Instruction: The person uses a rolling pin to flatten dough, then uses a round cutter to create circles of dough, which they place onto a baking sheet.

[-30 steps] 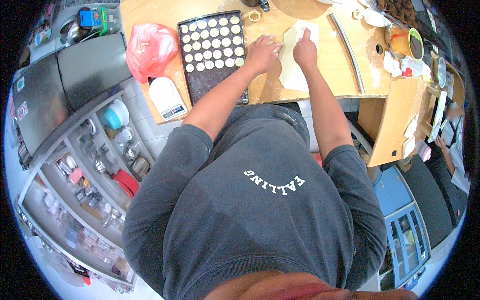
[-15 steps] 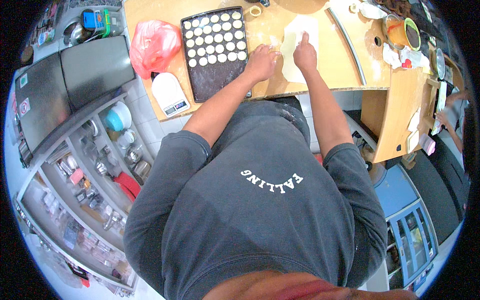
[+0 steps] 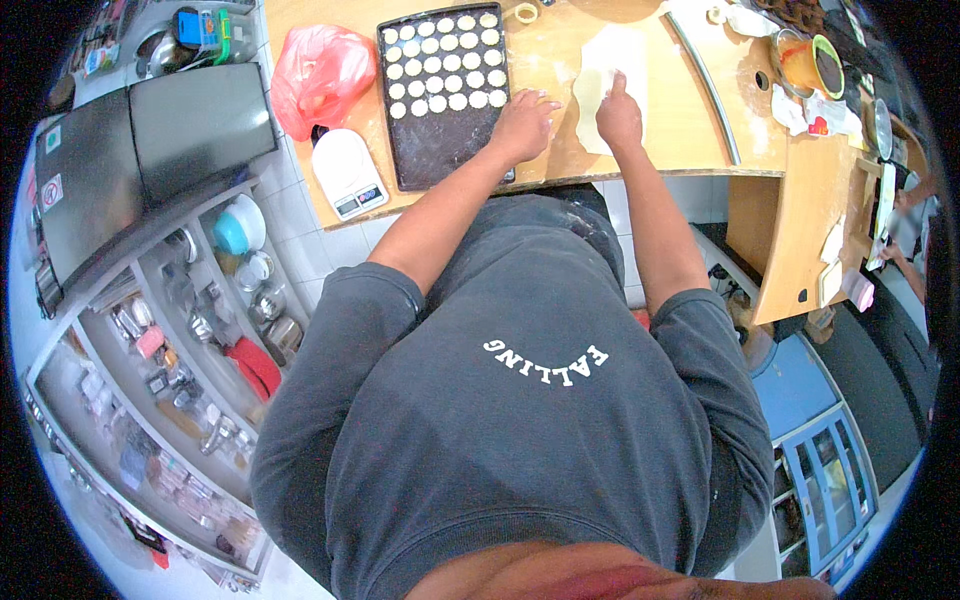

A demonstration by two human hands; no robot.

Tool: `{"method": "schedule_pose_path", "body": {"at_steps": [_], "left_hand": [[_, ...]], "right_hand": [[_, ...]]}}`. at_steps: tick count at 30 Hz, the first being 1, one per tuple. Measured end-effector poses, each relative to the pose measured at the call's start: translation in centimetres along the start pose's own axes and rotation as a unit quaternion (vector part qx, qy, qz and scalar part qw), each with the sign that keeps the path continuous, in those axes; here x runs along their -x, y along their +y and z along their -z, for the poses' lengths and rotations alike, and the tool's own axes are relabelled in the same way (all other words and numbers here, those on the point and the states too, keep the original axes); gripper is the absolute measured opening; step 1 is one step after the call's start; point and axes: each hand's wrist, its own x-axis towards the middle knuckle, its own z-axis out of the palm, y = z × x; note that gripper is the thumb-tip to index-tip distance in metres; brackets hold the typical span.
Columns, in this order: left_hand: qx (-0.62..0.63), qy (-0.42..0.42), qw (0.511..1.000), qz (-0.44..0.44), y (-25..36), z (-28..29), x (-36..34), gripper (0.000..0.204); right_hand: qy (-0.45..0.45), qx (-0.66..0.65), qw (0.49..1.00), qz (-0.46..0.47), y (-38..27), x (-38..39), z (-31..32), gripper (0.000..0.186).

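Observation:
A pale, thin sheet of rolled dough (image 3: 597, 85) lies on the wooden table in front of me. My right hand (image 3: 620, 118) rests over its right part, most fingers curled and one pointing forward onto the dough; whatever may be under the fingertips is hidden. Between the sheet and a dark baking tray (image 3: 440, 155), my left hand (image 3: 524, 128) is on the tabletop with its fingers apart, and I see nothing in it. Rows of small pale dough rounds (image 3: 452, 82) fill the far part of the tray. A small ring-shaped cutter (image 3: 526, 13) sits beyond my left hand.
Left of the tray are a white kitchen scale (image 3: 345, 170) and a red plastic bag (image 3: 320, 80). A long metal pipe (image 3: 705, 90) lies right of the dough. Bowls (image 3: 808, 65) and papers stand farther right. Shelves (image 3: 190, 350) line the left side.
The view has shifted slightly, so the table items sit a little higher and farther right. My right hand's pointing finger is a little nearer me on the dough. My left hand stays beside the tray.

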Motion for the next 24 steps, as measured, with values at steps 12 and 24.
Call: {"method": "schedule_pose_path", "body": {"at_steps": [12,24], "left_hand": [[0.011,0.001,1.000,-0.005,-0.2,-0.8,3.2,0.037],[0.012,0.004,0.999,-0.032,0.0,-1.8,5.0,0.036]], "right_hand": [[0.019,0.011,0.999,0.023,1.5,2.4,-1.8,0.053],[0.013,-0.010,1.000,0.016,2.2,6.9,-2.5,0.058]]}}
